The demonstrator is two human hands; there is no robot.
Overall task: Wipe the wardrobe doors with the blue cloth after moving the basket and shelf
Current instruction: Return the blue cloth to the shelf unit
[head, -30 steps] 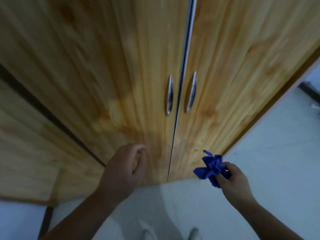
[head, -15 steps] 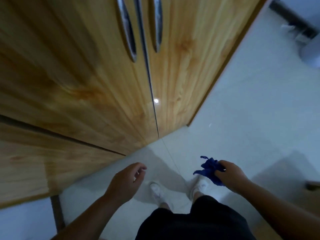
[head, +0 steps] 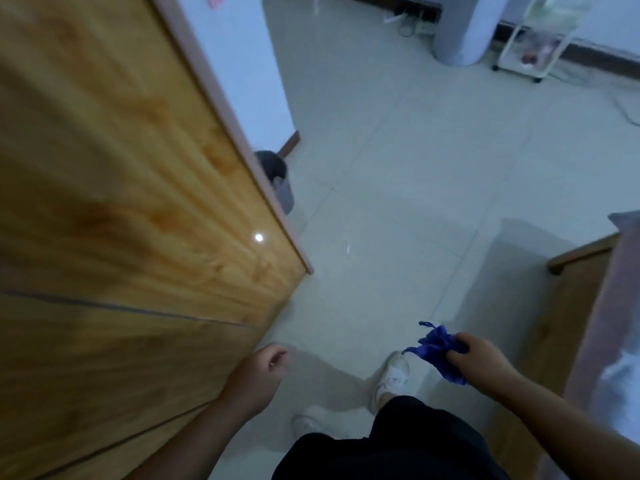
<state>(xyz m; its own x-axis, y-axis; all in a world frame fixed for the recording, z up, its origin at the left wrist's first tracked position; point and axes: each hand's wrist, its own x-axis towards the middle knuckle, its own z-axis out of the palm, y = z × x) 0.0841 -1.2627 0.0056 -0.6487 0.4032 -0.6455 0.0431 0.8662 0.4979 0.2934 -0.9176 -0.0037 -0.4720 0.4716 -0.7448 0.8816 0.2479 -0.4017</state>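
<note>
1. The right hand point(head: 479, 358) is closed around the blue cloth point(head: 437, 351). The cloth is all bunched up, and most of it sticks out on the side toward the left hand.
2. The left hand point(head: 261, 372) holds nothing. Its fingers are curled in loosely, and it touches nothing.
3. The wardrobe doors point(head: 114, 209) are big and wooden. They stand just beside the left hand, on its outer side, and go far up past it. The wood looks shiny, with one small bright spot of light on it.
4. The pale tiled floor point(head: 398, 168) is under both hands. A white shoe point(head: 391, 379) is on the floor between the two hands, nearer the right one.
5. A dark bin point(head: 280, 181) peeks out from behind the wardrobe's far edge, well away from both hands.
6. A white wire shelf point(head: 533, 39) and a grey basket point(head: 464, 32) stand side by side far ahead of the right hand, by the wall.
7. A wooden bed frame point(head: 575, 299) is just past the right hand, on its outer side.
</note>
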